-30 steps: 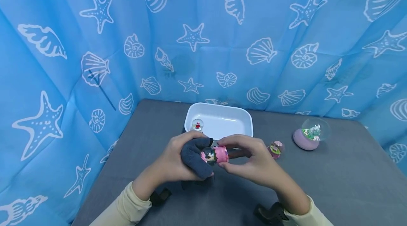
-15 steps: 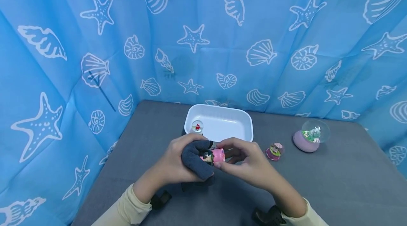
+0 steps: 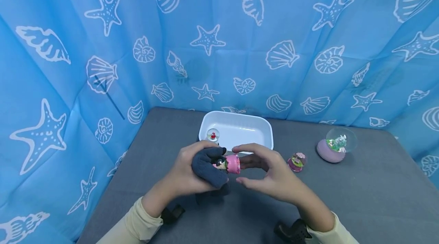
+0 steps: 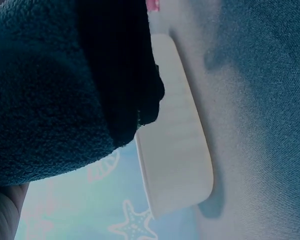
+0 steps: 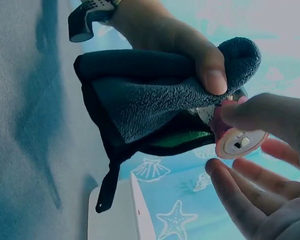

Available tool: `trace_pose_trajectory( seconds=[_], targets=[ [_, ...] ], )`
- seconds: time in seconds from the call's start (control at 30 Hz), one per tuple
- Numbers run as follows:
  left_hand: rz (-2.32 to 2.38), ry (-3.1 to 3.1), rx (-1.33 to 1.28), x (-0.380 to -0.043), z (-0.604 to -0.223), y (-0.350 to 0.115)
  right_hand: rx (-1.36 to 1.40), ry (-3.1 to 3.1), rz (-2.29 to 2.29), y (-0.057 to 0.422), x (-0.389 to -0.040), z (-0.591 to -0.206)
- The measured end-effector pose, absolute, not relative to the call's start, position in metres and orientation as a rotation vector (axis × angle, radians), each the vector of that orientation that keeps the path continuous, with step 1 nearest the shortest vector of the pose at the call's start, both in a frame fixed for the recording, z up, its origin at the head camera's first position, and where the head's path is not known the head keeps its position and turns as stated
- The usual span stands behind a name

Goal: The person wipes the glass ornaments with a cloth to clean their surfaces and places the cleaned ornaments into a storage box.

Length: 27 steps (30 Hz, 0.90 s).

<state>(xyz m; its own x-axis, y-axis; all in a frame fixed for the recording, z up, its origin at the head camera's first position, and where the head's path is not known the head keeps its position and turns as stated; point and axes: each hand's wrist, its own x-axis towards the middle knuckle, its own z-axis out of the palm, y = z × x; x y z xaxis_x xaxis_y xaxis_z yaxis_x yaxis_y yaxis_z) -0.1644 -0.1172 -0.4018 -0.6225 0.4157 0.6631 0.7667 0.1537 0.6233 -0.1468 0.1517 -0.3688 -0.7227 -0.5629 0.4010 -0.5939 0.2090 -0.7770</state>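
Observation:
In the head view my left hand (image 3: pixel 183 169) grips a dark grey cloth (image 3: pixel 207 169) folded round a small snow globe (image 3: pixel 233 164). The globe lies sideways with its pink base pointing right. My right hand (image 3: pixel 274 169) is spread about that base, thumb and forefinger apart from it. The right wrist view shows the base's round underside (image 5: pixel 240 144), overlapped by my right thumb (image 5: pixel 255 112), and the left thumb pressing the cloth (image 5: pixel 135 100). Below hangs the cloth's black-edged loop (image 5: pixel 108 187). Cloth fills much of the left wrist view, hiding the globe.
Behind the hands stands a white tray (image 3: pixel 245 133) with a small red-figured snow globe (image 3: pixel 213 135) at its left end. To the right on the grey table (image 3: pixel 360 198) are a little pink globe (image 3: pixel 297 161) and a larger lilac-based snow globe (image 3: pixel 330 151). A blue shell-print curtain (image 3: pixel 219 68) rises behind.
My right thumb and fingers pinched the pink base earlier and have now spread off it. The cloth-wrapped globe has shifted slightly left with my left hand.

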Motion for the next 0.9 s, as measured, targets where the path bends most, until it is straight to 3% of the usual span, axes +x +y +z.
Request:
trace_pose_trajectory(
  seconds=[0.47,0.9],
  targets=[
    [-1.472,-2.086,-1.122,-0.1612,-0.3980,-0.1172,1.271,-2.195,1.509,0.1515,-0.1496,-0.3760],
    [-1.430,-2.081,-1.145,-0.1578,-0.3960,-0.1147,1.181,-2.343,1.439,0.1530,-0.1473,-0.3751]
  ],
)
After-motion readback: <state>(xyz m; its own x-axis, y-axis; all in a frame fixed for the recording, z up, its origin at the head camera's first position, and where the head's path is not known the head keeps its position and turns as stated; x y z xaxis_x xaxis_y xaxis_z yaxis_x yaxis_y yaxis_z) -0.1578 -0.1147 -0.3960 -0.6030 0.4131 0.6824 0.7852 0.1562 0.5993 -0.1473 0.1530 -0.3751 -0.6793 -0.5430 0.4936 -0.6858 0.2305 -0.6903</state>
